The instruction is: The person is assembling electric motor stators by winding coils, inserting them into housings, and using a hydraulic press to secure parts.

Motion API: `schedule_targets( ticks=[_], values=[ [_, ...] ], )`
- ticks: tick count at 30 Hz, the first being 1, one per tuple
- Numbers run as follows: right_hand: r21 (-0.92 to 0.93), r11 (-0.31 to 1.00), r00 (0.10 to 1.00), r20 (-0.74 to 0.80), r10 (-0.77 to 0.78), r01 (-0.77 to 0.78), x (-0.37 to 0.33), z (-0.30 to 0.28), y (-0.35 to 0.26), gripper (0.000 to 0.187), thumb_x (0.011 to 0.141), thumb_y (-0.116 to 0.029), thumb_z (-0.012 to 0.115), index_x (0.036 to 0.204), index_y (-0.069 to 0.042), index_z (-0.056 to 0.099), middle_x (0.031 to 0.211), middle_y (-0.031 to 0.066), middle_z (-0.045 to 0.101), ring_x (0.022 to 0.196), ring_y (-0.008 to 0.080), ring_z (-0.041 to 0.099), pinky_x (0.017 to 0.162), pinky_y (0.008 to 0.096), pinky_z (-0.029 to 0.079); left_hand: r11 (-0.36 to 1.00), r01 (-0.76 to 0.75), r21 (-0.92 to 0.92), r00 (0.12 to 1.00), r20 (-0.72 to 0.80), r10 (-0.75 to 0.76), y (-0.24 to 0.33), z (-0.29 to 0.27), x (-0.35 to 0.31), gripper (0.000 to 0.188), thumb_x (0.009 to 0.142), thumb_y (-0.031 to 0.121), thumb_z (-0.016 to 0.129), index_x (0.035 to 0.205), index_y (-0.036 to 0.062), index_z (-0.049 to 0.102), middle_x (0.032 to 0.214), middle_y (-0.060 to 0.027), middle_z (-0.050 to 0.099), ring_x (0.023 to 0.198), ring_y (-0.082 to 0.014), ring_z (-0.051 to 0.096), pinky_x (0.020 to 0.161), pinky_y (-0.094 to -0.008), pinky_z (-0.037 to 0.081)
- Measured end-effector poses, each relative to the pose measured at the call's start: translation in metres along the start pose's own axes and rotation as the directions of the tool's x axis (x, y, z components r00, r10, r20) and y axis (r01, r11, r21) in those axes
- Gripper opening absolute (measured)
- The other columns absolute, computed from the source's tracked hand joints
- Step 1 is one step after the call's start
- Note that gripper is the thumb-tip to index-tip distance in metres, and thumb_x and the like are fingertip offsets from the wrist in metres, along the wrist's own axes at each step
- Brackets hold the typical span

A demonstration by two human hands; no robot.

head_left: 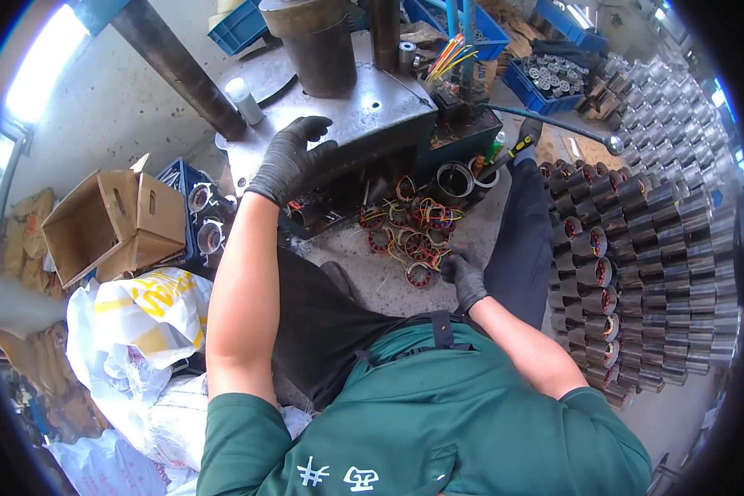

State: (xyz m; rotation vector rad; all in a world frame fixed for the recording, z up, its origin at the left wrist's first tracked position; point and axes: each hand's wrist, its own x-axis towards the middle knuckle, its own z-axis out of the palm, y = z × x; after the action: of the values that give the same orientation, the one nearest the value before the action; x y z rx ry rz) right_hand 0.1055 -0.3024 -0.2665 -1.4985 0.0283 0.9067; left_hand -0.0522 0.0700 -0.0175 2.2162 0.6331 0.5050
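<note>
My left hand (293, 157), in a dark grey glove, is raised over the front left of a metal press bed (388, 103). Its fingers and thumb are apart, and nothing shows between them. Low on the right, my gloved right hand (465, 277) hangs beside a pile of wound motor stators (413, 240) on the floor. Its fingers are loosely bent and apart, with nothing visible in them. The nearest stator (420, 274) lies just left of that hand, with red windings inside its ring. Yellow and red lead wires tangle over the pile.
A thick press column (314, 50) rises from the bed, near a white bottle (243, 101). A ball-ended lever (554, 128) juts right. Stacked metal cylinders (636, 273) fill the right side. An open cardboard box (120, 219) and white sacks (140, 331) stand left.
</note>
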Motion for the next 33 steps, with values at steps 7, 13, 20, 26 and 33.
schedule_targets(
  ticks=[7, 13, 20, 26, 33],
  values=[
    [0.066, 0.937, 0.938, -0.026, 0.345, -0.342, 0.022, 0.018, 0.018, 0.020, 0.090, -0.004, 0.063, 0.109, -0.006, 0.068, 0.087, 0.0115, 0.071, 0.064, 0.0209, 0.069, 0.053, 0.0345, 0.058, 0.994, -0.101, 0.048, 0.993, 0.069, 0.097, 0.013, -0.017, -0.012, 0.046, 0.095, 0.019, 0.078, 0.136, 0.0023, 0.065, 0.122, -0.0118, 0.069, 0.118, -0.0233, 0.064, 0.107, -0.0385, 0.050],
    [-0.869, 0.092, 0.867, 0.493, 0.072, 0.486, 0.104, 0.002, 0.049, 0.040, 0.085, -0.019, 0.071, 0.121, -0.003, 0.068, 0.103, 0.0252, 0.074, 0.091, 0.0372, 0.074, 0.080, 0.0500, 0.058, 0.990, -0.138, -0.009, 0.989, 0.055, 0.138, 0.018, -0.013, -0.003, 0.046, 0.092, 0.015, 0.080, 0.134, 0.0017, 0.065, 0.120, -0.0147, 0.069, 0.115, -0.0263, 0.065, 0.104, -0.0377, 0.052],
    [-0.819, -0.247, 0.855, 0.504, 0.124, 0.519, 0.159, 0.008, 0.061, 0.025, 0.087, -0.013, 0.061, 0.102, 0.000, 0.077, 0.104, 0.0270, 0.075, 0.100, 0.0427, 0.073, 0.087, 0.0518, 0.059, 0.992, -0.123, -0.027, 0.992, 0.025, 0.124, 0.004, -0.017, 0.003, 0.043, 0.091, 0.013, 0.080, 0.132, 0.0020, 0.067, 0.117, -0.0131, 0.071, 0.110, -0.0232, 0.066, 0.102, -0.0370, 0.052],
    [-0.775, -0.346, 0.843, 0.528, 0.107, 0.529, 0.166, 0.009, 0.069, 0.028, 0.090, -0.010, 0.061, 0.114, -0.004, 0.073, 0.105, 0.0237, 0.076, 0.100, 0.0407, 0.074, 0.086, 0.0519, 0.059, 0.989, -0.113, 0.092, 0.992, 0.068, 0.107, 0.003, -0.018, 0.002, 0.045, 0.090, 0.018, 0.081, 0.130, 0.0008, 0.067, 0.118, -0.0169, 0.070, 0.113, -0.0283, 0.066, 0.102, -0.0402, 0.052],
    [-0.751, -0.315, 0.801, 0.596, 0.054, 0.580, 0.164, -0.004, 0.053, 0.031, 0.090, -0.011, 0.059, 0.118, -0.005, 0.071, 0.105, 0.0211, 0.077, 0.096, 0.0378, 0.076, 0.079, 0.0512, 0.061, 0.988, -0.102, 0.118, 0.992, 0.090, 0.092, 0.015, -0.005, 0.009, 0.045, 0.089, 0.012, 0.080, 0.131, 0.0016, 0.067, 0.121, -0.0177, 0.069, 0.117, -0.0311, 0.067, 0.101, -0.0411, 0.054]
  ],
)
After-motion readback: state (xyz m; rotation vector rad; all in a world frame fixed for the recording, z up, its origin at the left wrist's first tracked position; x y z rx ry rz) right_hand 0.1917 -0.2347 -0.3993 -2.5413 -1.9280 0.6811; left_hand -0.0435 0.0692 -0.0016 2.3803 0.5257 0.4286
